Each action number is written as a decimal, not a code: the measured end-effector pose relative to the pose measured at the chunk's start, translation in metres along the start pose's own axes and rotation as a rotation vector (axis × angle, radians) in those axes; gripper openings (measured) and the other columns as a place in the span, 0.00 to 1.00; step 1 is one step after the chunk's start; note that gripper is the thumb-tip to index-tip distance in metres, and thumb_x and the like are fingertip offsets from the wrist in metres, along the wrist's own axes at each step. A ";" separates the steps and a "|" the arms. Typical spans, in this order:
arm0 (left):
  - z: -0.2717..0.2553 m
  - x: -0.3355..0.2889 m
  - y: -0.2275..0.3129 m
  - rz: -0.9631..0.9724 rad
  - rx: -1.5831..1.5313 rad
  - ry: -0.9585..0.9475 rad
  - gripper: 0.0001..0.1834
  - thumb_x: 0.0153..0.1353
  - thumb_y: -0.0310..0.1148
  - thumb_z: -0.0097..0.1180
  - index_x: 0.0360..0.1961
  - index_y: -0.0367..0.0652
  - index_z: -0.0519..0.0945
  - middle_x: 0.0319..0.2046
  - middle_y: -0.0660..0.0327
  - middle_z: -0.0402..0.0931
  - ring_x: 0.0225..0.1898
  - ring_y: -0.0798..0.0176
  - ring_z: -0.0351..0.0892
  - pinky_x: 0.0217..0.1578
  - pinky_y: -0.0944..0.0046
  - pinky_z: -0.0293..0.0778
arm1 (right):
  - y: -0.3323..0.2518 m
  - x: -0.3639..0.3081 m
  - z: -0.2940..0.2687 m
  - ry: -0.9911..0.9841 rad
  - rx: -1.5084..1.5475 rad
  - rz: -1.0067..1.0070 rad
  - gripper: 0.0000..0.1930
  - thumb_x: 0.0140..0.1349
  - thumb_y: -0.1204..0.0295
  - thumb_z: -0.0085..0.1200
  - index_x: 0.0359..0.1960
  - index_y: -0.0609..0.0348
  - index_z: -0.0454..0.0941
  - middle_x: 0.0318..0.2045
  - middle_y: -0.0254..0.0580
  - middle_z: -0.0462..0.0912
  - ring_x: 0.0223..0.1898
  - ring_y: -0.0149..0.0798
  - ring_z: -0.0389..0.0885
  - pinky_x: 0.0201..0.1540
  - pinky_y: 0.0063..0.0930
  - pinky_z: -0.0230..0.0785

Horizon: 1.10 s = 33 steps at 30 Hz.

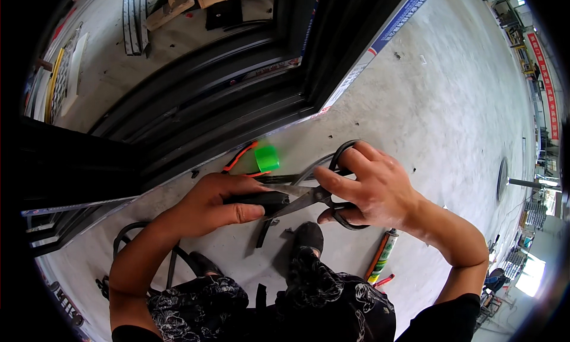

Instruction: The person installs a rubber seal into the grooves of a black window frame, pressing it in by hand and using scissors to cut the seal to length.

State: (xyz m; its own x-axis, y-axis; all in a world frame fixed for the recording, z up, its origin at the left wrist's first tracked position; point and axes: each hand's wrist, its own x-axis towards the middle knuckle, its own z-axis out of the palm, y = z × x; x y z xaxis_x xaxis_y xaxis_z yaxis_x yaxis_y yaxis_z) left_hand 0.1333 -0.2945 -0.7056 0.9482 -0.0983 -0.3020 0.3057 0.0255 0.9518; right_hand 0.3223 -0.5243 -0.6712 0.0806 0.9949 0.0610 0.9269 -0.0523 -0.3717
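My left hand [208, 206] is closed around a black strip [274, 202], rubber-like in look, with its end poking out past the thumb and fingers. In my right hand [380, 184] is a pair of black-handled scissors [320, 195], the fingers through the loops. Their blades are spread and point left, one on either side of the strip's end. Whether the edges touch the strip, I cannot tell. Below the blades, a short black offcut [262, 235] lies on the floor near my shoe.
A large black window or door frame [237, 119] stands ahead and to the left. Beside it on the floor are a green cylinder [267, 158] and an orange-and-black handled tool [240, 157]. A sealant tube [383, 256] lies at right; black tubing or strip [123, 232] curls at left.
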 end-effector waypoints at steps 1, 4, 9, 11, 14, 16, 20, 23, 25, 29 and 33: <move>-0.002 0.001 0.002 -0.092 -0.084 -0.030 0.17 0.62 0.33 0.62 0.50 0.37 0.80 0.27 0.64 0.77 0.27 0.72 0.73 0.30 0.70 0.70 | 0.001 0.000 0.002 0.005 0.017 -0.017 0.33 0.39 0.52 0.73 0.50 0.45 0.77 0.29 0.35 0.67 0.34 0.42 0.72 0.30 0.33 0.67; -0.006 0.002 0.010 -0.276 -0.298 -0.079 0.17 0.61 0.32 0.61 0.49 0.34 0.80 0.20 0.67 0.69 0.18 0.75 0.64 0.20 0.72 0.61 | 0.003 -0.001 0.007 0.030 -0.013 -0.061 0.32 0.41 0.52 0.72 0.49 0.48 0.77 0.29 0.36 0.67 0.31 0.41 0.72 0.27 0.33 0.67; -0.006 -0.003 -0.001 -0.277 -0.459 -0.088 0.18 0.60 0.31 0.61 0.50 0.32 0.78 0.16 0.69 0.65 0.16 0.76 0.59 0.16 0.72 0.54 | 0.003 0.001 0.019 0.048 0.022 -0.129 0.26 0.51 0.52 0.65 0.45 0.56 0.76 0.24 0.36 0.68 0.26 0.39 0.73 0.21 0.33 0.66; -0.006 -0.006 -0.003 -0.267 -0.515 -0.074 0.19 0.60 0.32 0.61 0.50 0.32 0.77 0.16 0.69 0.64 0.15 0.76 0.58 0.16 0.72 0.54 | 0.002 0.005 0.022 0.066 0.037 -0.148 0.25 0.50 0.54 0.66 0.43 0.58 0.77 0.22 0.35 0.68 0.24 0.38 0.72 0.19 0.32 0.65; -0.006 -0.010 -0.006 -0.262 -0.590 -0.053 0.20 0.60 0.32 0.60 0.51 0.32 0.77 0.16 0.69 0.64 0.15 0.76 0.57 0.17 0.72 0.54 | 0.001 0.008 0.027 0.090 0.049 -0.168 0.25 0.48 0.56 0.69 0.41 0.59 0.76 0.21 0.33 0.69 0.22 0.37 0.72 0.19 0.31 0.64; -0.006 -0.013 -0.008 -0.255 -0.645 -0.042 0.20 0.60 0.32 0.61 0.52 0.32 0.76 0.15 0.68 0.64 0.15 0.75 0.57 0.17 0.71 0.54 | 0.001 0.011 0.031 0.114 0.060 -0.179 0.24 0.49 0.57 0.69 0.40 0.60 0.76 0.21 0.34 0.69 0.22 0.38 0.73 0.19 0.32 0.64; -0.008 -0.016 -0.014 -0.213 -0.735 -0.035 0.22 0.60 0.32 0.62 0.54 0.33 0.76 0.16 0.67 0.65 0.14 0.74 0.57 0.17 0.70 0.54 | 0.000 0.017 0.036 0.134 0.073 -0.165 0.20 0.52 0.57 0.65 0.39 0.58 0.76 0.19 0.34 0.68 0.21 0.39 0.74 0.16 0.34 0.64; -0.009 -0.019 -0.020 -0.169 -0.778 -0.053 0.23 0.61 0.34 0.62 0.55 0.34 0.76 0.16 0.67 0.66 0.14 0.74 0.57 0.17 0.70 0.55 | 0.000 0.021 0.040 0.158 0.092 -0.180 0.19 0.51 0.58 0.65 0.38 0.58 0.75 0.19 0.34 0.68 0.20 0.39 0.74 0.16 0.34 0.64; -0.011 -0.021 -0.023 -0.137 -0.814 -0.075 0.23 0.61 0.34 0.62 0.56 0.35 0.76 0.16 0.66 0.66 0.13 0.73 0.57 0.17 0.69 0.55 | -0.002 0.024 0.041 0.171 0.104 -0.188 0.19 0.51 0.59 0.65 0.37 0.58 0.75 0.19 0.34 0.69 0.20 0.39 0.74 0.16 0.34 0.64; -0.013 -0.022 -0.028 -0.065 -0.875 -0.113 0.23 0.61 0.35 0.62 0.55 0.35 0.76 0.16 0.65 0.67 0.13 0.73 0.58 0.16 0.69 0.55 | -0.004 0.029 0.046 0.206 0.119 -0.199 0.19 0.51 0.59 0.65 0.37 0.59 0.75 0.19 0.35 0.70 0.20 0.39 0.74 0.15 0.34 0.64; -0.015 -0.019 -0.025 -0.016 -0.874 -0.146 0.24 0.62 0.38 0.62 0.53 0.31 0.76 0.14 0.65 0.66 0.12 0.74 0.57 0.16 0.70 0.54 | -0.007 0.035 0.047 0.247 0.116 -0.198 0.19 0.52 0.58 0.65 0.36 0.59 0.74 0.20 0.36 0.70 0.20 0.40 0.74 0.15 0.34 0.64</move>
State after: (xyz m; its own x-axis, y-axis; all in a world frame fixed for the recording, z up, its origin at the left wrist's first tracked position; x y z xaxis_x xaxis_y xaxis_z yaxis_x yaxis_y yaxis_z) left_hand 0.1092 -0.2783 -0.7241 0.9412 -0.2298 -0.2478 0.3318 0.7679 0.5479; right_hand 0.3012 -0.4847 -0.7099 0.0022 0.9330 0.3599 0.8865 0.1647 -0.4324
